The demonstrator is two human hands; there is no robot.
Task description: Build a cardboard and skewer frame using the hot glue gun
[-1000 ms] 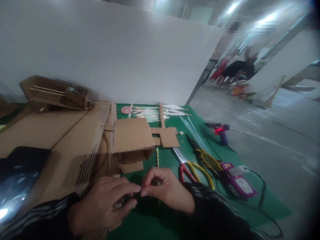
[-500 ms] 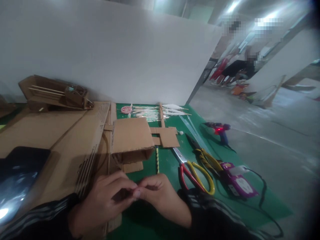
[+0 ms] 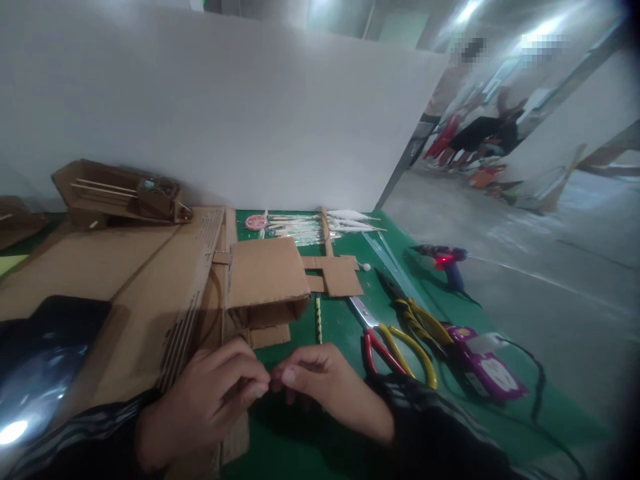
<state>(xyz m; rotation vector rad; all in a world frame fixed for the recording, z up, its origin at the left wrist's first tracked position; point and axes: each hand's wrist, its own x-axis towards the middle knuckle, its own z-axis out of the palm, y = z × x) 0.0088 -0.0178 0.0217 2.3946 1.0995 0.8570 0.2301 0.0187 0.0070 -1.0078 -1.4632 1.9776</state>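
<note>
My left hand (image 3: 215,393) is closed in a pinch, its fingertips close to those of my right hand (image 3: 327,387), which is pinched too. Whatever lies between the fingers is too small or hidden to make out. Both hands hover over the near edge of the green table, just in front of a cardboard box (image 3: 270,272) with its open side facing me. A striped yellow-and-black stick (image 3: 319,320) lies beyond my right hand. Scissors (image 3: 395,350) with a red and a yellow handle rest beside my right sleeve.
Yellow-handled pliers (image 3: 417,317), a purple box-shaped device (image 3: 487,367) with a cable and a glue gun (image 3: 445,260) with a red light are on the right. Cardboard sheets (image 3: 125,267) and a dark glossy object (image 3: 45,353) cover the left. Wrapped sticks (image 3: 300,225) lie at the back.
My fingertips, pressed together before, have drawn slightly apart, with the right hand a little further right. The whole view has shifted slightly.
</note>
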